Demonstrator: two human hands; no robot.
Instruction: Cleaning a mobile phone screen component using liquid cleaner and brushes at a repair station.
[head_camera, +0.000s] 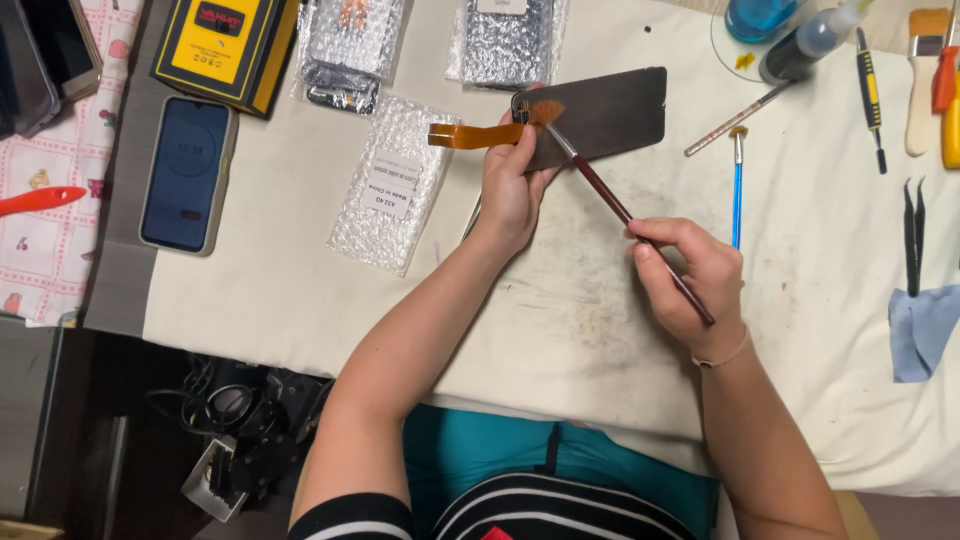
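Observation:
My left hand (512, 182) grips a dark flat phone panel (610, 112) at its left end and holds it just above the white cloth. An orange flex ribbon (470, 135) sticks out to the left of that hand. My right hand (692, 272) holds a thin dark-red paintbrush (625, 215) like a pen. The brush's brown bristles (547, 112) press against the panel's top-left corner, close to my left thumb.
A phone with a dark screen (187, 172) lies at left beside a yellow-and-black box (222, 45). Bubble-wrap packets (392, 182) lie left of the panel. At right lie a blue brush (737, 190), black tweezers (913, 235), a screwdriver (870, 95) and a blue cloth (925, 330).

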